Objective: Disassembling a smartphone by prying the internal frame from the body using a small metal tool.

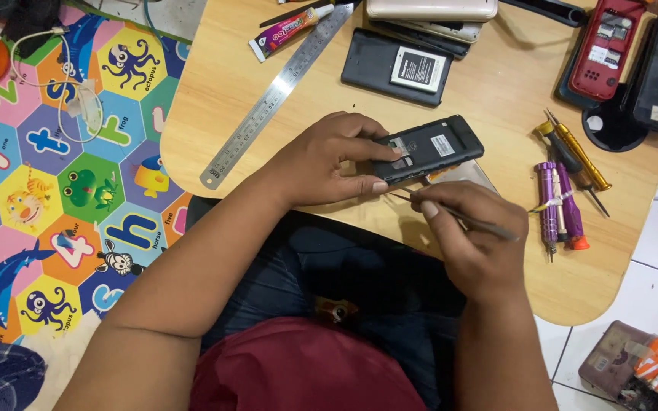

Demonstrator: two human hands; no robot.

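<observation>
Wooden table [496, 91], hands [329, 164] on opened phone [428, 148], thin tool [451, 215]

Up top we see a small glue tube [289, 31], pink and purple, lying beside the steel ruler [276, 95]. A white rectangular label [418, 69] sits on the black battery. Bottom right on the tiles, a crumpled orange and grey packet [643, 369].

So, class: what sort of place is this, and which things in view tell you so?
Probably a home phone-repair corner rather than a shop. A low wooden table carries opened phones, with small screwdrivers alongside. The left hand steadies an open black phone; a children's alphabet mat covers the floor.
</observation>
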